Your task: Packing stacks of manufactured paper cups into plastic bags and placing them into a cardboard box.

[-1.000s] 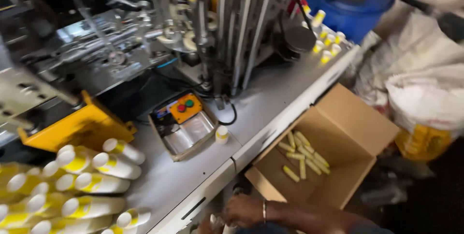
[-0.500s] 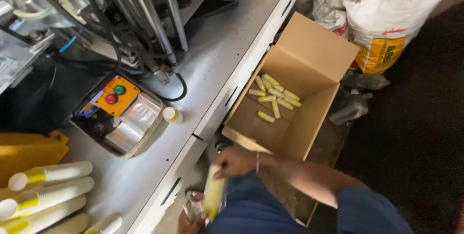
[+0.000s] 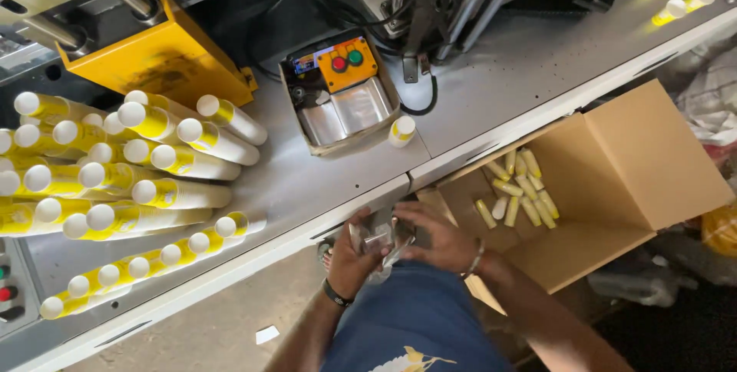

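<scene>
The clear plastic wrapper [image 3: 381,243] sits crumpled between your two hands, just below the desk [image 3: 476,103] edge. Your left hand [image 3: 351,255] cups it from underneath, fingers closed on it; your right hand [image 3: 434,238] pinches it from above. An open cardboard box [image 3: 637,157] of yellow tubes [image 3: 518,191] stands just to the right.

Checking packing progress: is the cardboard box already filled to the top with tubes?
No; the cardboard box holds only a few yellow tubes on its bottom.
</scene>
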